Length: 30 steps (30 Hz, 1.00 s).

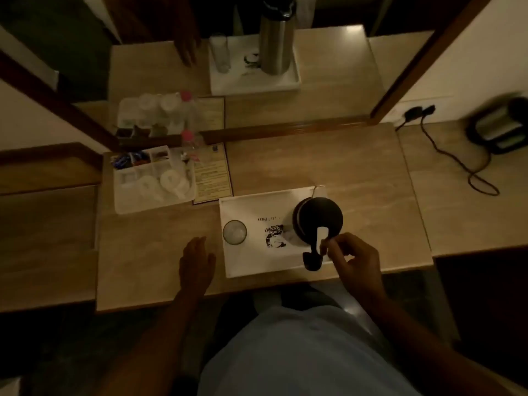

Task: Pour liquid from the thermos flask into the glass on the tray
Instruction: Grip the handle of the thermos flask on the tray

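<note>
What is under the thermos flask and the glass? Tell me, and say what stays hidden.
Both stand on the white tray, which lies on the desk. Between the glass and the thermos flask, a dark printed logo shows. The tray surface beneath the flask is covered.

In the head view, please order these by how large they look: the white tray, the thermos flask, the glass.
1. white tray
2. thermos flask
3. glass
Seen from above, so heights are hidden.
</note>
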Tool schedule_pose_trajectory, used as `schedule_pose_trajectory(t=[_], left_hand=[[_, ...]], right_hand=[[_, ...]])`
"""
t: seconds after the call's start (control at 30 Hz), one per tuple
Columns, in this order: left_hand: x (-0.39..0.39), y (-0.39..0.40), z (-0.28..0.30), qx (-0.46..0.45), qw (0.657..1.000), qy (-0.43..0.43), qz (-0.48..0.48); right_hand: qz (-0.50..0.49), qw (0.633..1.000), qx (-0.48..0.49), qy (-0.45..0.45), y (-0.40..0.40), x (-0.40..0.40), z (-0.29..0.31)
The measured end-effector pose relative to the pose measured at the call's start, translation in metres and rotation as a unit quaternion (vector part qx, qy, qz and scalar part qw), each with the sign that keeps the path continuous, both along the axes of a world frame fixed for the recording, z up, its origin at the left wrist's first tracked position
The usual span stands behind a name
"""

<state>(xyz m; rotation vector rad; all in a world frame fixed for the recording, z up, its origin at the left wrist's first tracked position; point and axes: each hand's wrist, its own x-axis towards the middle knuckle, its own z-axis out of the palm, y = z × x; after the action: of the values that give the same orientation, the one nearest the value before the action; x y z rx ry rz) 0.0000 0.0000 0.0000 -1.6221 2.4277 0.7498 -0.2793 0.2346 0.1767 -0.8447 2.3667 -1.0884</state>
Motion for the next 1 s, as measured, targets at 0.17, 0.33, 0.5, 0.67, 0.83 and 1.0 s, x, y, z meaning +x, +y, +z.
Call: schedule_pose_trajectory(t=[0.17,0.33,0.5,0.67,0.83,1.0], left_hand=[[0.005,-0.026,-0.008,0.023,0.996,-0.049,-0.074],[0.015,-0.036,-0.024,0.076,0.988,-0.069,-0.118],[0.011,-0.031,-0.023,0.067,0.990,-0.057,-0.109],[0.010,-0.031,-0.027,0.059,0.991,-0.055,-0.111],[0.008,-0.029,-0.028,0.049,0.992,-0.052,-0.104],[0.006,-0.030,-0.028,0.052,0.992,-0.058,-0.098]], right_hand=[[-0.151,0.982,0.018,-0.111,-0.009,0.022,-0.014],[-0.212,0.961,-0.004,-0.176,-0.019,0.043,-0.023],[-0.253,0.945,-0.042,-0.204,-0.026,0.055,-0.032],[-0.215,0.932,-0.087,-0.278,-0.031,0.060,-0.042],[-0.235,0.911,-0.135,-0.312,-0.030,0.056,-0.057],[-0.298,0.893,-0.165,-0.293,-0.022,0.041,-0.075]])
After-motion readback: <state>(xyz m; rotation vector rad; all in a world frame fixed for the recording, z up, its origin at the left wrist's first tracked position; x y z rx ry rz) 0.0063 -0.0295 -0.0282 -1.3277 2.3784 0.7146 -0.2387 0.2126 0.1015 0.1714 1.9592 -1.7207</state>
